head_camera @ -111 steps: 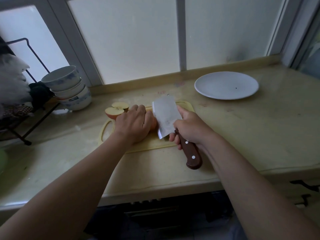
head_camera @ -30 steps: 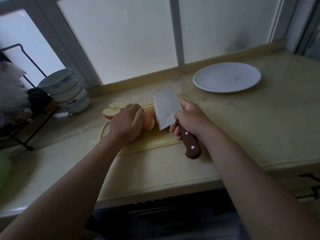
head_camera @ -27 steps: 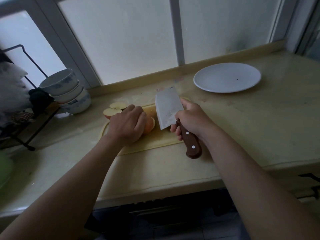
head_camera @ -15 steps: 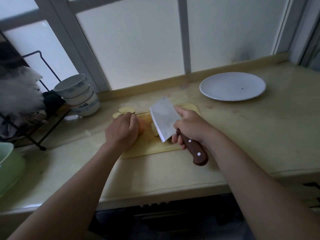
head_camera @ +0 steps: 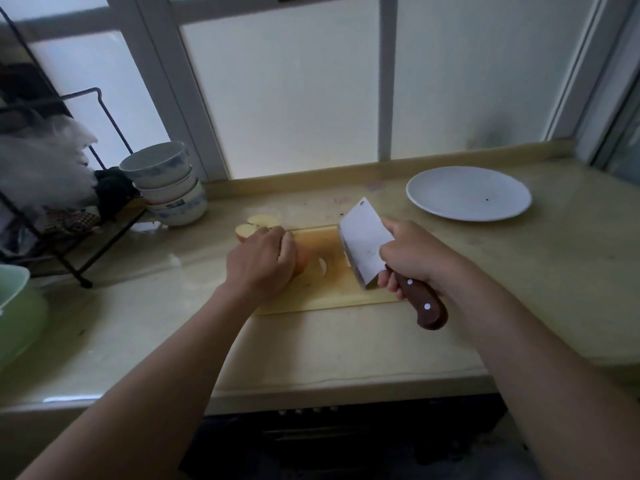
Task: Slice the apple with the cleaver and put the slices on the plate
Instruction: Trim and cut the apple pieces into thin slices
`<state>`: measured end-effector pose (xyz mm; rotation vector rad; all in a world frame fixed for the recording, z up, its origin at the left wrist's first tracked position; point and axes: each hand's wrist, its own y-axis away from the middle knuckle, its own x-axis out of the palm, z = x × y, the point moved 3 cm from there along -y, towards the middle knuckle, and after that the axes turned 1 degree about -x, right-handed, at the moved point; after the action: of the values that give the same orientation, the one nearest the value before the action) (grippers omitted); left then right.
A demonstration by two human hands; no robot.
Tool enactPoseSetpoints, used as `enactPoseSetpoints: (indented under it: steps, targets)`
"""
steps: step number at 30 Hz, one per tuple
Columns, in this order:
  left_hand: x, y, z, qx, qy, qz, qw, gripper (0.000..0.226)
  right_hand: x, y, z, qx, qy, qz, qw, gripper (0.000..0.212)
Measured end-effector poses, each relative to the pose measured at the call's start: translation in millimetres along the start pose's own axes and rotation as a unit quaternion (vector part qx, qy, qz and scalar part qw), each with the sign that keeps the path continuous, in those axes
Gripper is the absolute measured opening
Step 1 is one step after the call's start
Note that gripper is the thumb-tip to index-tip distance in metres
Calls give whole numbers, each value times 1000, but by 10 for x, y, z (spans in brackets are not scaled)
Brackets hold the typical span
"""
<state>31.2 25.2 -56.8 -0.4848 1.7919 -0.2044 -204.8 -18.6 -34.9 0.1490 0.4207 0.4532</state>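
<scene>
A pale green bowl is cut off by the left edge, and behind it a black wire rack is seen on the table. Beside the rack, white bowls with blue pattern are stacked near the window.

Two apple pieces are set close together by the far left corner of the yellowish cutting board, pale cut faces up, a rim of reddish skin showing on the nearer one. Whether they lie on the board or on the table cannot be told.

The left hand is laid palm down over an apple chunk on the board, fingers curled round it. Only the chunk's orange-red skin is seen, at the fingertips. Just to its right a thin pale slice lies flat on the board.

The cleaver is held tilted above the board's right part, its broad grey blade turned towards the camera, clear of the chunk. Its brown riveted handle is gripped by the right hand, with the thumb pressed on the blade.

A white plate is set on the table well apart to the right, near the window ledge.
</scene>
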Motion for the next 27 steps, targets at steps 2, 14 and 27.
enactPoseSetpoints:
  steps: [2, 14, 27]
  targets:
    - [14, -25, -49, 7, 2, 6, 1000, 39, -71, 4, -23, 0, -1, -5, 1000, 80]
    - [60, -131, -69, -1, -34, 13, 999, 45, 100, 27, 0, -31, -51, 3, 998, 72]
    - [16, -90, -25, 10, -30, 9, 999, 44, 99, -67, 42, -20, 8, -31, 999, 83]
